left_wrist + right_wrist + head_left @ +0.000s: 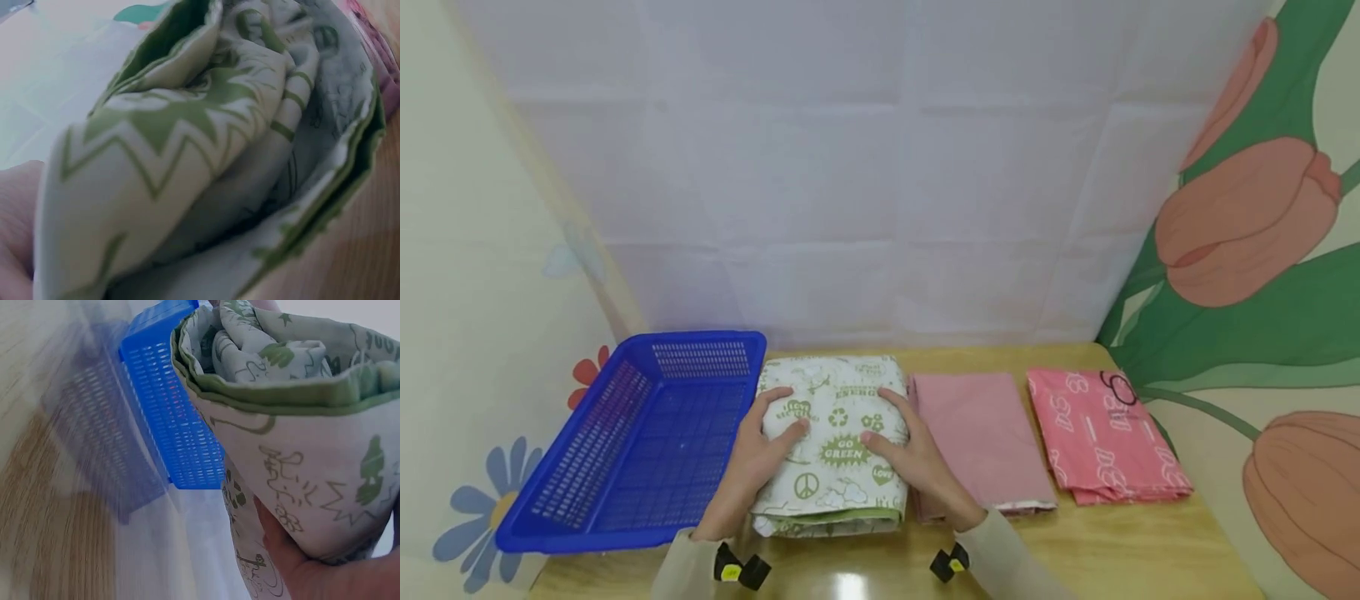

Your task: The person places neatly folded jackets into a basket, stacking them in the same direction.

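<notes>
Both hands grip a folded white cloth [838, 479] printed in green with slogans such as "GO GREEN". My left hand [757, 454] holds its left side and my right hand [921, 457] its right side, thumbs lying on top. In the left wrist view the cloth [156, 181] shows loose inner folds between green-edged layers, with part of a hand at the left edge. The right wrist view has the green-trimmed edge of the cloth [294, 450] close up, with the right hand [331, 575] around its lower part. Fingers underneath are hidden.
Left of the cloth stands a blue plastic basket [673, 446] with slotted walls. To the right lie a folded dusty-pink cloth [981, 437] and a folded bright pink cloth [1105, 442] with white print. The wooden table [1150, 542] meets a pale sheet behind.
</notes>
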Motion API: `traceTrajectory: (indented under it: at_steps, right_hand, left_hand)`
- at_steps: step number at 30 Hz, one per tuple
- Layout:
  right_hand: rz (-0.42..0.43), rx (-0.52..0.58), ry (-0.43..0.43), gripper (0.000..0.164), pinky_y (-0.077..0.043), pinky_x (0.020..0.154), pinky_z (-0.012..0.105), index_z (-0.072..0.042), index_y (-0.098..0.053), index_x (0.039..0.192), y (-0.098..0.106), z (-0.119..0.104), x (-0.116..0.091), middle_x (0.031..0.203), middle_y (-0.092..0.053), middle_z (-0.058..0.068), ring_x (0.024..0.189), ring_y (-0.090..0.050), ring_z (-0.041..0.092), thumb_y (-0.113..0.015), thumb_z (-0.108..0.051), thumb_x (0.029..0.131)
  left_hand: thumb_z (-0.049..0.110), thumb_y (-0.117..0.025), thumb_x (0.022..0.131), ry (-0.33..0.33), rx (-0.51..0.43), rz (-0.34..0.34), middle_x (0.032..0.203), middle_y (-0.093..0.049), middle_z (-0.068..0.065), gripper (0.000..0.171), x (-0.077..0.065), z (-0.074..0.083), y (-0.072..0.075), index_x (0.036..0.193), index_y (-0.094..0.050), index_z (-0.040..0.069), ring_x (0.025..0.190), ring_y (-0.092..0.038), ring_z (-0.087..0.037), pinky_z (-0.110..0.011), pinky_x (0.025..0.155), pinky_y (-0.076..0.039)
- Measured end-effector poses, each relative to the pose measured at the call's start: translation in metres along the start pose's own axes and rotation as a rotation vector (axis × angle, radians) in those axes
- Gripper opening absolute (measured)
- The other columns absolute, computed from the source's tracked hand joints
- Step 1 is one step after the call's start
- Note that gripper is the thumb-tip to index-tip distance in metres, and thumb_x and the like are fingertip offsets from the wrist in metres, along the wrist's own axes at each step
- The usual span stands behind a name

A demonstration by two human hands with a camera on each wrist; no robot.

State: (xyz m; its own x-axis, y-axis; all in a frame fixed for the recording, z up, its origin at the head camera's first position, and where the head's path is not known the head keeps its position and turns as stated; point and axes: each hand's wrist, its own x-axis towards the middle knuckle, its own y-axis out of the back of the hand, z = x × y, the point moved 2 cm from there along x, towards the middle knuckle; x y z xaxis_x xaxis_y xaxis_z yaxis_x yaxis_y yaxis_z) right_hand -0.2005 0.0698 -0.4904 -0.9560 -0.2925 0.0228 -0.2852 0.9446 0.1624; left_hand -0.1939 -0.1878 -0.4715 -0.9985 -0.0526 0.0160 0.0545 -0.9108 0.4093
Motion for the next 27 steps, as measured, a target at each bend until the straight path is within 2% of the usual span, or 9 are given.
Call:
traceTrajectory:
  at_steps: [4,6,11,13,16,18,22,24,27]
  right_hand:
    - [0.017,-0.009,0.047,0.079,-0.062,0.085,0.038,-0.032,-0.035,0.167,0.0,-0.006,0.0,0.15,-0.053,0.02,0.095,-0.07,0.019,-0.076,-0.033,0.099]
    - [0.023,-0.001,0.05,0.08,-0.059,0.09,0.039,-0.034,-0.035,0.166,0.001,-0.009,-0.001,0.152,-0.052,0.017,0.101,-0.069,0.02,-0.077,-0.032,0.098]
    - [0.019,0.027,0.023,0.082,-0.062,0.086,0.04,-0.039,-0.034,0.166,0.001,-0.016,-0.007,0.152,-0.052,0.017,0.1,-0.07,0.022,-0.078,-0.032,0.097]
    - [0.014,0.029,0.028,0.082,-0.063,0.084,0.041,-0.039,-0.033,0.166,0.0,-0.018,-0.008,0.151,-0.052,0.019,0.098,-0.07,0.025,-0.078,-0.031,0.098]
    - [0.01,0.026,0.055,0.08,-0.062,0.091,0.045,-0.036,-0.033,0.167,-0.001,-0.021,-0.007,0.158,-0.047,0.018,0.107,-0.069,0.028,-0.075,-0.029,0.1]
    - [0.007,0.017,0.082,0.076,-0.057,0.1,0.049,-0.034,-0.033,0.167,-0.001,-0.023,-0.006,0.165,-0.041,0.016,0.122,-0.065,0.031,-0.072,-0.028,0.102]
    - [-0.021,0.023,0.13,0.071,-0.052,0.107,0.05,-0.032,-0.032,0.168,-0.004,-0.028,-0.004,0.172,-0.032,0.01,0.13,-0.059,0.032,-0.065,-0.025,0.106]
    - [-0.036,0.047,0.135,0.07,-0.056,0.1,0.049,-0.032,-0.032,0.168,-0.006,-0.032,-0.002,0.168,-0.037,0.01,0.119,-0.064,0.031,-0.063,-0.022,0.106]
    - [-0.05,0.071,0.131,0.073,-0.056,0.099,0.04,-0.032,-0.031,0.168,-0.01,-0.036,0.002,0.165,-0.039,0.01,0.117,-0.064,0.024,-0.063,-0.018,0.104]
  left_hand:
    - [0.026,-0.072,0.104,-0.006,-0.009,-0.002,0.174,-0.028,-0.014,0.057,0.0,0.006,0.006,0.156,-0.048,0.022,0.154,-0.033,-0.041,-0.067,0.115,-0.037]
    - [0.027,-0.072,0.104,-0.005,-0.004,-0.005,0.174,-0.03,-0.013,0.057,0.0,0.009,0.008,0.156,-0.048,0.024,0.142,-0.044,-0.04,-0.061,0.108,-0.044]
    - [0.031,-0.071,0.105,0.002,0.005,-0.015,0.164,-0.041,-0.016,0.057,-0.003,0.014,0.012,0.156,-0.048,0.027,0.111,-0.063,-0.037,-0.044,0.087,-0.054]
    - [0.033,-0.07,0.105,0.003,0.014,-0.021,0.163,-0.042,-0.016,0.057,-0.005,0.017,0.015,0.157,-0.047,0.028,0.107,-0.064,-0.034,-0.04,0.084,-0.054]
    - [0.034,-0.069,0.106,-0.005,0.03,-0.032,0.159,-0.045,-0.017,0.059,-0.006,0.02,0.021,0.159,-0.045,0.028,0.103,-0.065,-0.029,-0.038,0.081,-0.054]
    - [0.033,-0.069,0.106,-0.01,0.023,-0.04,0.151,-0.053,-0.02,0.06,-0.007,0.022,0.026,0.16,-0.045,0.027,0.098,-0.067,-0.027,-0.038,0.079,-0.055]
    - [0.032,-0.069,0.106,-0.018,-0.005,-0.048,0.129,-0.062,-0.022,0.061,-0.006,0.024,0.036,0.161,-0.043,0.028,0.08,-0.07,-0.022,-0.039,0.071,-0.059]
    - [0.033,-0.069,0.106,-0.019,-0.01,-0.055,0.128,-0.061,-0.021,0.061,-0.006,0.024,0.041,0.162,-0.042,0.029,0.077,-0.07,-0.021,-0.039,0.069,-0.06]
    - [0.033,-0.069,0.106,-0.024,-0.01,-0.067,0.125,-0.062,-0.023,0.063,-0.005,0.023,0.05,0.162,-0.041,0.029,0.076,-0.071,-0.021,-0.039,0.066,-0.061]
